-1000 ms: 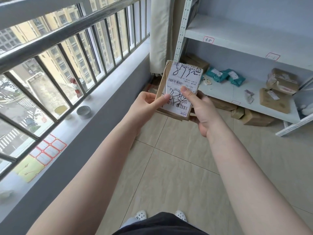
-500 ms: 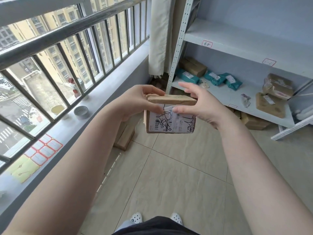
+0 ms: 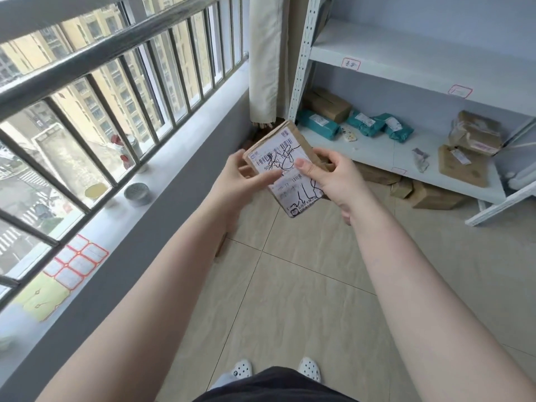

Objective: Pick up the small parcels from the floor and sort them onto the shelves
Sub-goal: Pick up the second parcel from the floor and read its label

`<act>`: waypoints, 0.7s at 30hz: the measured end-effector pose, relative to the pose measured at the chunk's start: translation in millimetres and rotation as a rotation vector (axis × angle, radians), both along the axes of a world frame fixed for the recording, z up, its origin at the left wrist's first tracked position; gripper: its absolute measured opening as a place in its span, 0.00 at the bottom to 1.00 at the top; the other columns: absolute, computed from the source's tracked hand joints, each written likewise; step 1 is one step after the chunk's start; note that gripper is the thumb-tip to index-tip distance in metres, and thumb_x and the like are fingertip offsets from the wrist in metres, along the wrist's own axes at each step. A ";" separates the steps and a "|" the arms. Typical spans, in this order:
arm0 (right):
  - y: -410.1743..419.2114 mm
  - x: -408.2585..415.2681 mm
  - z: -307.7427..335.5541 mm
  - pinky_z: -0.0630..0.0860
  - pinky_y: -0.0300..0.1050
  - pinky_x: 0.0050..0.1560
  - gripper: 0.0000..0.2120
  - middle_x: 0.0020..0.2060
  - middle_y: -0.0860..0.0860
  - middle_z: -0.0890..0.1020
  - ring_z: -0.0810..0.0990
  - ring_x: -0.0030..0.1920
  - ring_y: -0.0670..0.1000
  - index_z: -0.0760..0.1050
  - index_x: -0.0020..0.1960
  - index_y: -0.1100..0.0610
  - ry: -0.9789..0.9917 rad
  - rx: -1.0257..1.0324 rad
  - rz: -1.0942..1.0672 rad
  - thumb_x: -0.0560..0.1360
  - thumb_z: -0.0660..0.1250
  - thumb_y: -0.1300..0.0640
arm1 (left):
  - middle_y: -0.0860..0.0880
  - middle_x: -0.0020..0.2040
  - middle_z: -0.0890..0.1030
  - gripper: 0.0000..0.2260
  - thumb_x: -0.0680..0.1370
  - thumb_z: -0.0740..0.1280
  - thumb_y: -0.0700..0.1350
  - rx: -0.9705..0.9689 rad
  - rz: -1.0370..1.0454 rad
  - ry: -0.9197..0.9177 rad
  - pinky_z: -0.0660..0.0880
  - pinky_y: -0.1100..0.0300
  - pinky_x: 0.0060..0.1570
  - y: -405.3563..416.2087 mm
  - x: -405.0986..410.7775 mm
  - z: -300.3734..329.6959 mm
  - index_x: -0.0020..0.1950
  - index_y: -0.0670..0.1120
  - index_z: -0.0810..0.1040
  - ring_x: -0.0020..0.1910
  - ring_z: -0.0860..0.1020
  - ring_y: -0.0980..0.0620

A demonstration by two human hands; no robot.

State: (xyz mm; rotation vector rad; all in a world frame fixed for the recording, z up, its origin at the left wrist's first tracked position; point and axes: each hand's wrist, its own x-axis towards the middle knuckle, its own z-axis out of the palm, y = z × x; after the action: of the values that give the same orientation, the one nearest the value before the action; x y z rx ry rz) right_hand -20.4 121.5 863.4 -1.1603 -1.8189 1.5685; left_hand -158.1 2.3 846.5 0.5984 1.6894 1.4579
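A small brown cardboard parcel [image 3: 285, 163] with a white shipping label, scribbled over in black marker, is held at chest height in front of me. My left hand [image 3: 240, 181] grips its left edge, thumb across the label. My right hand [image 3: 333, 175] holds its right side, thumb on the label's middle. The label faces up toward me, and the parcel is tilted with its far end up. The white metal shelf unit [image 3: 377, 149] stands ahead on the right; its lower shelf holds teal bags [image 3: 365, 123] and brown parcels [image 3: 475, 134].
More brown boxes [image 3: 432, 195] lie on the floor under the lowest shelf. A window ledge [image 3: 162, 181] with a small tin [image 3: 136, 194] and sticker sheets [image 3: 75, 262] runs along the left under a barred window. A rolled curtain [image 3: 266, 59] hangs in the corner.
Both hands have turned the parcel: its label stood upright, then its edge tipped toward me, and now the label faces me again, rotated about half a turn.
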 end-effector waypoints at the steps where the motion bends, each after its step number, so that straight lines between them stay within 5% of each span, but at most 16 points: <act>1: -2.3 -1.6 -1.4 0.82 0.48 0.50 0.31 0.55 0.53 0.82 0.83 0.52 0.51 0.72 0.67 0.54 0.023 -0.024 -0.014 0.68 0.76 0.48 | 0.49 0.61 0.82 0.44 0.61 0.79 0.57 0.005 -0.011 -0.021 0.77 0.43 0.60 0.2 3.4 -2.2 0.73 0.51 0.65 0.60 0.80 0.47; 3: -6.9 -4.8 -5.3 0.82 0.45 0.47 0.30 0.55 0.52 0.83 0.84 0.50 0.50 0.72 0.68 0.53 0.062 -0.078 -0.029 0.69 0.75 0.47 | 0.48 0.62 0.82 0.42 0.65 0.78 0.52 0.055 0.009 -0.067 0.74 0.39 0.63 2.9 8.1 -4.8 0.74 0.52 0.62 0.62 0.80 0.44; 7: -12.2 -9.3 -13.7 0.79 0.56 0.56 0.25 0.50 0.47 0.86 0.85 0.49 0.50 0.74 0.63 0.46 0.065 -0.176 -0.053 0.69 0.71 0.40 | 0.46 0.69 0.78 0.48 0.72 0.76 0.41 0.139 0.069 -0.154 0.79 0.46 0.58 9.6 6.8 -6.9 0.81 0.49 0.45 0.64 0.80 0.46; 10: -12.4 -9.3 -16.5 0.79 0.52 0.55 0.21 0.49 0.45 0.85 0.84 0.48 0.46 0.75 0.62 0.45 0.067 -0.178 -0.037 0.71 0.69 0.40 | 0.46 0.67 0.79 0.34 0.74 0.74 0.40 0.175 0.009 -0.134 0.82 0.52 0.53 12.7 0.7 -8.8 0.76 0.45 0.62 0.62 0.81 0.47; 14: -7.5 -6.9 -15.1 0.74 0.28 0.34 0.14 0.47 0.45 0.84 0.83 0.39 0.36 0.76 0.60 0.50 0.136 -0.121 -0.039 0.75 0.69 0.51 | 0.46 0.61 0.84 0.21 0.77 0.71 0.41 0.211 -0.038 -0.072 0.81 0.48 0.56 27.4 -1.8 -8.5 0.69 0.47 0.76 0.59 0.83 0.46; 18: 9.8 1.4 -17.0 0.77 0.31 0.40 0.12 0.47 0.49 0.86 0.84 0.43 0.44 0.80 0.56 0.53 0.155 -0.061 -0.120 0.73 0.72 0.54 | 0.41 0.58 0.84 0.24 0.74 0.72 0.47 0.178 -0.087 -0.016 0.81 0.43 0.55 50.4 5.1 -11.1 0.71 0.53 0.75 0.55 0.85 0.43; 21: 29.1 8.8 -20.9 0.78 0.35 0.40 0.07 0.43 0.47 0.86 0.85 0.41 0.44 0.81 0.51 0.52 0.160 -0.064 -0.167 0.73 0.72 0.54 | 0.42 0.57 0.84 0.22 0.76 0.71 0.46 0.158 -0.131 0.042 0.82 0.47 0.54 73.2 12.2 -14.4 0.69 0.55 0.76 0.53 0.85 0.46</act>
State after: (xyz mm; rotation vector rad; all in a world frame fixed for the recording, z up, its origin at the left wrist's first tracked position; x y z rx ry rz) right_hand -11.6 150.6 842.5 -1.1484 -1.5395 1.5842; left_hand -145.9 75.6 832.0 0.8154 1.5461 1.5021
